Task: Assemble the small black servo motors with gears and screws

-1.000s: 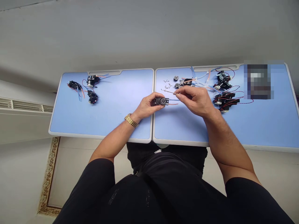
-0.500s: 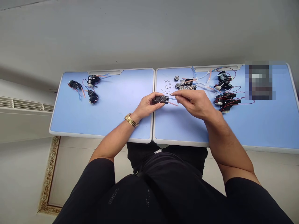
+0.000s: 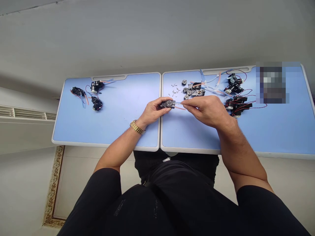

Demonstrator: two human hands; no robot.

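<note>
Blue tabletop (image 3: pixel 118 131): left hand (image 3: pixel 154 113) grips black motor (image 3: pixel 167 104), right hand (image 3: pixel 204 111) pinches thin rod (image 3: pixel 178 103).

My right hand (image 3: pixel 204 111) passes freely nearward over the blue tabletop (image 3: pixel 189 136); small screws (image 3: pixel 174 90) and wired motor units (image 3: pixel 237 106) obstruct the far right.

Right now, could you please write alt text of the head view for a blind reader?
A person's left hand holds a black wired motor unit while the right hand pinches a thin metal piece beside it, above a blue two-part desk. Tiny screws and more wired motor assemblies lie nearby.
</note>
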